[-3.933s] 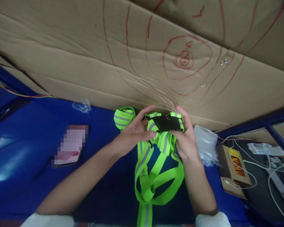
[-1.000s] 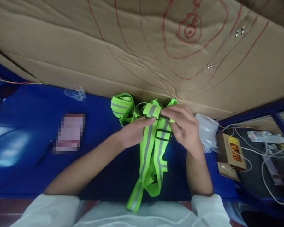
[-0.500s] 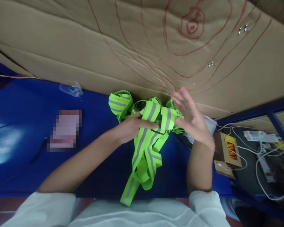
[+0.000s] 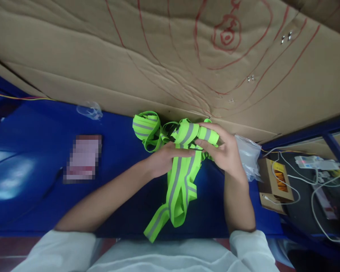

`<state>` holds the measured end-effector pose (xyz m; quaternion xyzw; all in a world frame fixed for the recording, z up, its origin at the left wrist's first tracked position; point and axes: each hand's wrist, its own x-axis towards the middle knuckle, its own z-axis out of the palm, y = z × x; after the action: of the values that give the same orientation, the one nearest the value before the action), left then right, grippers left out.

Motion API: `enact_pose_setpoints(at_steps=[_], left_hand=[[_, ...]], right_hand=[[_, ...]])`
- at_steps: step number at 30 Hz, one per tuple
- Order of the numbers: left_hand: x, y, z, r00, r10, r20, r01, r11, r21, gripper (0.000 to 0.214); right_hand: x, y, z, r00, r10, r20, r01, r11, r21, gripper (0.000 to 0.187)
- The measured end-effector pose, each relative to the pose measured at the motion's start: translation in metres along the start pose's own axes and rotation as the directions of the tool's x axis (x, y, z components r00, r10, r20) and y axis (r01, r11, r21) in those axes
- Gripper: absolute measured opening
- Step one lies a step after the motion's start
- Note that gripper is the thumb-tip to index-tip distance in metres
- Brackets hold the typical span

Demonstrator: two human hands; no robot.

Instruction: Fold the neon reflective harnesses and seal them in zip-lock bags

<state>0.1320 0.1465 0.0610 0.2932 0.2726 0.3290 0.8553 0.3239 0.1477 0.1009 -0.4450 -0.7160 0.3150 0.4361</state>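
Observation:
A neon-green strap harness with grey reflective stripes (image 4: 180,177) lies on the blue table (image 4: 34,162), its long ends hanging toward me. My left hand (image 4: 166,156) presses the straps down from the left, fingers closed over them. My right hand (image 4: 222,149) wraps around the folded upper part of the straps (image 4: 200,134), fingers curled on it. A looped bundle of the same strap (image 4: 144,128) rests just left of my hands, against the cardboard.
A large brown cardboard sheet with red drawn rings (image 4: 187,56) leans along the table's far edge. A clear plastic bag (image 4: 246,155) lies right of my hand. A small cardboard box (image 4: 274,181) and white cables (image 4: 317,189) sit at the right. A crumpled clear wrapper (image 4: 89,109) lies far left.
My right hand, open and lifted half a second ago, has come back down and closed around the folded top of the straps. The hanging ends have bunched shorter.

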Motion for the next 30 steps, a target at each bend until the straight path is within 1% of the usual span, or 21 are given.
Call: enact_pose_setpoints(at_steps=[2, 4, 6, 8, 9, 11, 12, 13, 14, 16, 17, 18, 19, 20, 22, 23, 24, 25, 27, 30], left_hand=[[-0.001, 0.005, 0.000, 0.998, 0.028, 0.052, -0.026, 0.999, -0.031, 0.039], [0.000, 0.011, -0.002, 0.991, 0.086, 0.107, -0.077, 0.993, -0.087, 0.040], [0.001, 0.016, -0.003, 0.979, 0.131, 0.154, -0.111, 0.985, -0.130, 0.047], [0.001, 0.021, -0.003, 0.974, 0.156, 0.162, -0.129, 0.977, -0.167, 0.053], [0.001, 0.022, -0.003, 0.977, 0.161, 0.143, -0.133, 0.974, -0.185, 0.052], [0.000, 0.025, -0.004, 0.982, 0.179, 0.063, -0.160, 0.960, -0.230, 0.041], [-0.001, 0.026, -0.005, 0.982, 0.187, 0.014, -0.178, 0.954, -0.242, 0.035], [-0.002, 0.028, -0.007, 0.980, 0.194, -0.034, -0.197, 0.950, -0.243, 0.034], [-0.002, 0.029, -0.008, 0.976, 0.205, -0.076, -0.217, 0.949, -0.230, 0.039], [-0.002, 0.030, -0.012, 0.959, 0.247, -0.136, -0.268, 0.950, -0.163, 0.060], [-0.002, 0.030, -0.013, 0.948, 0.280, -0.154, -0.299, 0.948, -0.113, 0.070], [-0.002, 0.030, -0.014, 0.936, 0.315, -0.160, -0.328, 0.943, -0.061, 0.078], [-0.002, 0.029, -0.014, 0.926, 0.345, -0.153, -0.351, 0.936, -0.016, 0.082], [-0.002, 0.027, -0.013, 0.921, 0.366, -0.135, -0.366, 0.930, 0.019, 0.084], [-0.003, 0.023, -0.009, 0.927, 0.366, -0.083, -0.362, 0.931, 0.055, 0.085], [-0.003, 0.021, -0.008, 0.935, 0.350, -0.058, -0.347, 0.936, 0.057, 0.084], [-0.004, 0.018, -0.006, 0.942, 0.332, -0.040, -0.330, 0.942, 0.053, 0.083], [-0.004, 0.017, -0.005, 0.947, 0.319, -0.035, -0.317, 0.947, 0.048, 0.082], [-0.005, 0.014, -0.003, 0.952, 0.303, -0.047, -0.301, 0.953, 0.040, 0.080], [-0.003, 0.013, -0.004, 0.945, 0.319, -0.074, -0.316, 0.948, 0.040, 0.079]], right_hand=[[0.001, 0.003, 0.002, 0.998, -0.051, -0.039, 0.049, 0.998, -0.035, 0.036], [0.002, 0.005, 0.005, 0.988, -0.119, -0.100, 0.108, 0.988, -0.109, 0.033], [0.004, 0.007, 0.007, 0.974, -0.183, -0.134, 0.160, 0.973, -0.170, 0.030], [0.005, 0.008, 0.007, 0.965, -0.248, -0.081, 0.230, 0.955, -0.187, 0.030], [0.005, 0.008, 0.007, 0.960, -0.280, -0.030, 0.270, 0.946, -0.179, 0.030], [0.004, 0.007, 0.008, 0.944, -0.319, 0.082, 0.329, 0.928, -0.177, 0.034], [0.004, 0.007, 0.009, 0.941, -0.315, 0.120, 0.334, 0.922, -0.196, 0.039], [0.003, 0.007, 0.010, 0.944, -0.293, 0.155, 0.322, 0.920, -0.225, 0.045], [0.002, 0.007, 0.010, 0.947, -0.254, 0.194, 0.299, 0.920, -0.253, 0.054], [0.002, 0.010, 0.011, 0.949, -0.171, 0.266, 0.242, 0.934, -0.264, 0.084], [0.002, 0.012, 0.010, 0.951, -0.144, 0.275, 0.212, 0.948, -0.237, 0.098], [0.003, 0.014, 0.009, 0.957, -0.129, 0.259, 0.181, 0.965, -0.190, 0.105], [0.004, 0.015, 0.008, 0.968, -0.108, 0.225, 0.140, 0.981, -0.135, 0.106], [0.005, 0.016, 0.007, 0.980, -0.072, 0.186, 0.088, 0.993, -0.080, 0.099], [0.007, 0.017, 0.006, 0.990, 0.032, 0.141, -0.032, 0.999, -0.007, 0.074], [0.008, 0.016, 0.006, 0.987, 0.086, 0.133, -0.087, 0.996, 0.002, 0.061], [0.008, 0.015, 0.006, 0.984, 0.127, 0.129, -0.128, 0.992, -0.003, 0.050], [0.009, 0.014, 0.007, 0.982, 0.146, 0.119, -0.146, 0.989, -0.015, 0.044], [0.009, 0.013, 0.010, 0.989, 0.120, 0.091, -0.116, 0.992, -0.048, 0.043], [0.007, 0.009, 0.012, 0.995, 0.028, 0.096, -0.014, 0.990, -0.143, 0.047]])
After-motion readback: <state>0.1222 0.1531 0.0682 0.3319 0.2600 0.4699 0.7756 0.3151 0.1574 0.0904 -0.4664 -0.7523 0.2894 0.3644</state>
